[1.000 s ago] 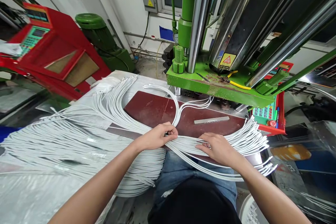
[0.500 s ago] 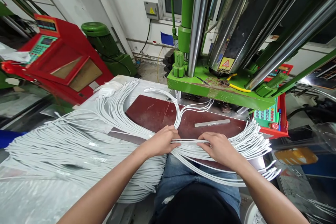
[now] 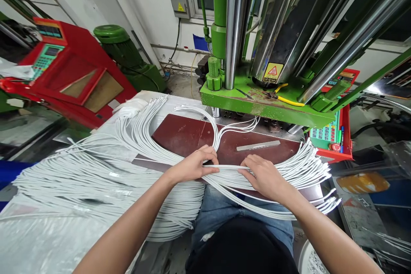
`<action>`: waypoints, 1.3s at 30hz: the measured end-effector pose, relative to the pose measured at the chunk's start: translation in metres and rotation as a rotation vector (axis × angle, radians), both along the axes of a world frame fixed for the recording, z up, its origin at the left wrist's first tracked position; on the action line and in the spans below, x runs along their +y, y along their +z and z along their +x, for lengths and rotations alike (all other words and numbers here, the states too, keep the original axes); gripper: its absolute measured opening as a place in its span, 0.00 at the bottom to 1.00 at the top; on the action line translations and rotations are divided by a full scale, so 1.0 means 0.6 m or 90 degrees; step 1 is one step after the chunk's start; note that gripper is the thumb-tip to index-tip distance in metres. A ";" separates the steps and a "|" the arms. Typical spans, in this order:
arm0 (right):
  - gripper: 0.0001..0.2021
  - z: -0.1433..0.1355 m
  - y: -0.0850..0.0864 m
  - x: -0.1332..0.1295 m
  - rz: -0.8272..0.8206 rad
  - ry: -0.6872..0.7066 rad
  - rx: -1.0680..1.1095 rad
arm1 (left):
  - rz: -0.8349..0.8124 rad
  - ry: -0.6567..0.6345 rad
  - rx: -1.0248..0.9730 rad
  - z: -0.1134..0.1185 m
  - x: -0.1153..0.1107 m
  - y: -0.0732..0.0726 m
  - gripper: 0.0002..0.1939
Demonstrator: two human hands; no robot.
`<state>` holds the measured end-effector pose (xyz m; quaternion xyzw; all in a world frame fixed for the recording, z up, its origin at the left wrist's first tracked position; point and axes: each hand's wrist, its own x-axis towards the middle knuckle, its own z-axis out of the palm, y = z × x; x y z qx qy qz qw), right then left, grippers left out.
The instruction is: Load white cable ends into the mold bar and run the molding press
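Note:
A thick bundle of white cables runs across my lap, over the front of a dark red-brown board. My left hand has its thumb and fingers around a few of these cables near the middle. To the right, my right hand pinches the same strands between thumb and index finger. The strands lie straight between both hands. Beyond my left hand, a few thin white cables curve away toward the machine. A flat grey metal bar lies on the board.
Many more white cables are heaped on the left table. A green press stands ahead, with yellow-handled pliers on its plate. Red control cabinets stand left and right. A white bucket sits low at right.
The view has shifted slightly. My left thumb and fingers are a little farther apart around the strands, and the right fingertips have moved slightly along them. The cable heap looks the same.

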<state>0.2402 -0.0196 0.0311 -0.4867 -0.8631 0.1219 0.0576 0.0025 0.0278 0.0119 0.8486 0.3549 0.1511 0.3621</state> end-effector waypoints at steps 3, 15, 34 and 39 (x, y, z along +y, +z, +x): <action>0.11 -0.014 0.036 -0.008 -0.014 0.005 0.005 | 0.001 -0.014 -0.002 0.031 -0.020 0.017 0.13; 0.26 0.196 0.123 0.006 0.040 -0.245 0.138 | -0.254 -0.035 -0.049 0.038 -0.002 0.096 0.14; 0.25 0.141 0.025 -0.025 0.008 0.064 -0.110 | -0.822 -0.019 -0.427 0.285 -0.175 -0.041 0.20; 0.25 0.186 0.053 0.028 0.008 -0.092 0.282 | -0.854 0.003 -0.452 0.305 -0.172 -0.026 0.16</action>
